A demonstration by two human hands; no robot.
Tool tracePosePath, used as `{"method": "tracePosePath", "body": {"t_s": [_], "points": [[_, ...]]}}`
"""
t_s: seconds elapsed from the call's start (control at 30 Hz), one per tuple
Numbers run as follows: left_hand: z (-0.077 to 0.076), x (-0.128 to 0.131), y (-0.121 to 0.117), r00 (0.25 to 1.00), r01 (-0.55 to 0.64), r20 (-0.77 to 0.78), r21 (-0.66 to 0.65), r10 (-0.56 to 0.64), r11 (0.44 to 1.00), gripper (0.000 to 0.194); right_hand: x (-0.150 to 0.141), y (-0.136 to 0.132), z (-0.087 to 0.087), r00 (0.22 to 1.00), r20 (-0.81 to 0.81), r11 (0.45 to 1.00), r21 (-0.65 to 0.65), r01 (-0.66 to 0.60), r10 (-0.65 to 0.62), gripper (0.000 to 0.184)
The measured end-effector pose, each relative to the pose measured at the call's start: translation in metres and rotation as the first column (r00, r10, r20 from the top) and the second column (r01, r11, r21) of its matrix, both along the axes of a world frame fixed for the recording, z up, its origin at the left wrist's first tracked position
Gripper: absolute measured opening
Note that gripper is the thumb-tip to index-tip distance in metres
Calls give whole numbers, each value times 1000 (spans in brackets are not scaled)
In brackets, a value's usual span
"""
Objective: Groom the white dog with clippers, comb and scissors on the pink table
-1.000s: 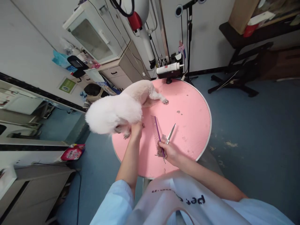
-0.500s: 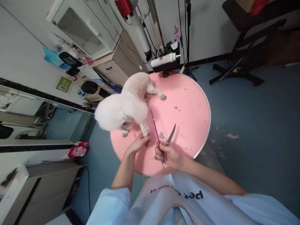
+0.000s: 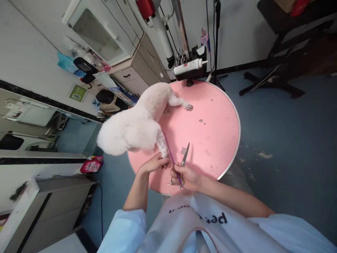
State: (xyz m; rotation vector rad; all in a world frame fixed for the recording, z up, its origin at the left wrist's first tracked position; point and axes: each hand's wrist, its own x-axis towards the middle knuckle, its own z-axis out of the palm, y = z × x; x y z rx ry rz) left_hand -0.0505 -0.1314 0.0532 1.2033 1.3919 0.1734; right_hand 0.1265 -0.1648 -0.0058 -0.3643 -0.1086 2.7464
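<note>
A small white dog stands at the left edge of a round pink table, its fluffy head hanging out past the rim and its rear toward the far edge. One hind leg stretches out across the tabletop, the paw flat on the pink surface.

The left hand is closed around the lower part of the dog's front leg, close to the near-left edge of the table, the fingers wrapped about the paw. The right hand sits just beside it, over the near edge, and holds two tools at once: a purple comb and a pair of scissors. The comb slants up and to the left from the hand, its far end lying against the held leg. The scissors point away from the person, the blades closed or almost closed, and their finger loops show below the hand.

A few small tufts of cut hair lie scattered near the middle of the table. At the far edge a white bottle rests on its side on a black holder clamped to the table post. The person wears a pale apron with dark lettering over light blue sleeves.
</note>
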Motion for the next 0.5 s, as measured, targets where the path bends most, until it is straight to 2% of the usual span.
{"method": "tracePosePath", "body": {"t_s": [0.07, 0.13, 0.23, 0.33, 0.43, 0.5], "points": [[0, -3, -1, 1000, 19, -21, -1, -19, 1000, 20, 1, 0, -1, 996, -78, 997, 59, 41, -36, 26], [0, -8, -2, 999, 43, -11, -1, -43, 999, 21, 1, 4, -3, 998, -45, 996, 71, 56, -53, 27], [-1, -15, -4, 998, 67, 2, -15, -67, 998, 21, -1, 15, -5, 998, 52, 998, 33, -48, 46, 26], [-6, -20, -5, 999, 48, -7, -37, -48, 998, 21, 1, 26, -5, 993, -54, 990, 96, -103, 109, 21], [-15, -23, -9, 1000, 26, -3, -53, -26, 998, 22, 3, 30, -7, 988, -134, 987, 146, -62, 81, 19], [-22, -23, -11, 1000, 24, 6, -69, -24, 997, 23, 2, 30, -10, 997, -63, 994, 102, -35, 41, 19]]}}
